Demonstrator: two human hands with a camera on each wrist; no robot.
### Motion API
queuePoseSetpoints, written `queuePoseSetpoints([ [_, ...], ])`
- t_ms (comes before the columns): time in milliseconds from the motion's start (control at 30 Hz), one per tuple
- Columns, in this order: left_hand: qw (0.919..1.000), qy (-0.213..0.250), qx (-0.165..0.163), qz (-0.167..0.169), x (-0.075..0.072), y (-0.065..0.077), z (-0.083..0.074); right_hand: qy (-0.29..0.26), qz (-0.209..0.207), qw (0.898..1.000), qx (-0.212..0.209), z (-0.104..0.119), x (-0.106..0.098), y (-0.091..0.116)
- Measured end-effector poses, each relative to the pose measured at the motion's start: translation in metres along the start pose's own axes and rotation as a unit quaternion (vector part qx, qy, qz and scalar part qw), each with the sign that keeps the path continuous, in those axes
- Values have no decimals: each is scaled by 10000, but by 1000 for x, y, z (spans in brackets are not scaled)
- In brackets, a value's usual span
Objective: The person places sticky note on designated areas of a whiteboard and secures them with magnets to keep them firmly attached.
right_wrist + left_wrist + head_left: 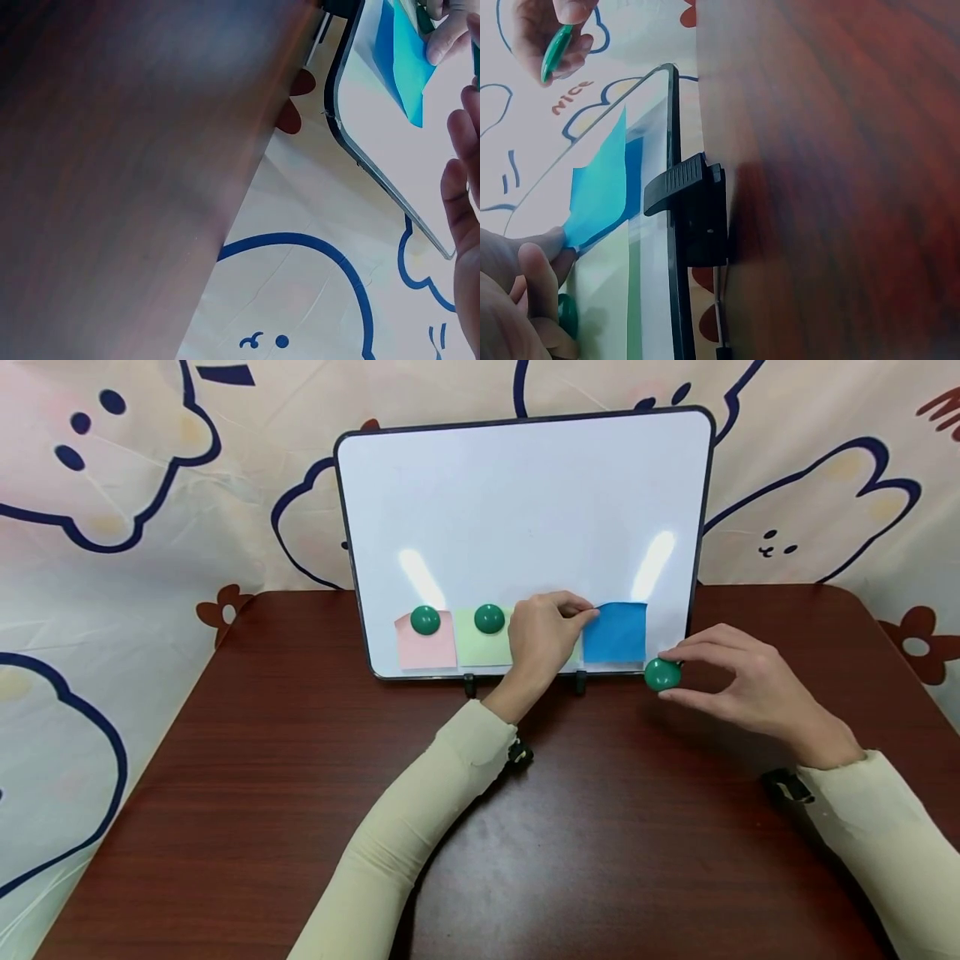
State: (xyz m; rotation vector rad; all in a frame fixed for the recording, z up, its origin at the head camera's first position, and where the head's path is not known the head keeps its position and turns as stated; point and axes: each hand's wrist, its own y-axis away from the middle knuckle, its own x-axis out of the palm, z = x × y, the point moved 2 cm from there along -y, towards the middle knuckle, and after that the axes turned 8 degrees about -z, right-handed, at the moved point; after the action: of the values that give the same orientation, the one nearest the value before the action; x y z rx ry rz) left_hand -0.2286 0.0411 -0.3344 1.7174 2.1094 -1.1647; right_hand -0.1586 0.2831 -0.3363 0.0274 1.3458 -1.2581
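Observation:
My left hand (546, 633) pinches the upper left corner of a blue sticky note (615, 635) against the front of a whiteboard (525, 510). In the left wrist view the note's free part stands away from the board. To the right, my right hand (750, 681) holds a green round magnet (663, 675) between thumb and fingers, near the board's lower right corner. One green magnet (425, 620) sits on a pink note (426, 647), another (489, 618) on a light green note (480, 649). Partly behind my left fingers, the left wrist view shows a green magnet (568, 315).
Black clips (686, 214) hold the board's lower edge at the back of a dark brown wooden table (225, 793). Behind it hangs a patterned cloth (255, 485). Black straps (519, 753) show at my cuffs.

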Motion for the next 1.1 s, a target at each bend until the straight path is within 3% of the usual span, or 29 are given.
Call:
queuePoseSetpoints([
  [267, 9999, 107, 45, 4, -1, 0, 2, -161, -192, 9997, -49, 0, 3, -4],
  [833, 9987, 224, 200, 411, 0, -1, 4, -315, -205, 9989, -278, -3, 15, -16],
  [933, 9981, 95, 393, 467, -1, -1, 3, -296, -193, 9991, -252, -2, 15, -17],
  [1100, 9934, -439, 1001, 339, -2, -1, 0, -374, -205, 9987, -277, -1, 15, -19],
])
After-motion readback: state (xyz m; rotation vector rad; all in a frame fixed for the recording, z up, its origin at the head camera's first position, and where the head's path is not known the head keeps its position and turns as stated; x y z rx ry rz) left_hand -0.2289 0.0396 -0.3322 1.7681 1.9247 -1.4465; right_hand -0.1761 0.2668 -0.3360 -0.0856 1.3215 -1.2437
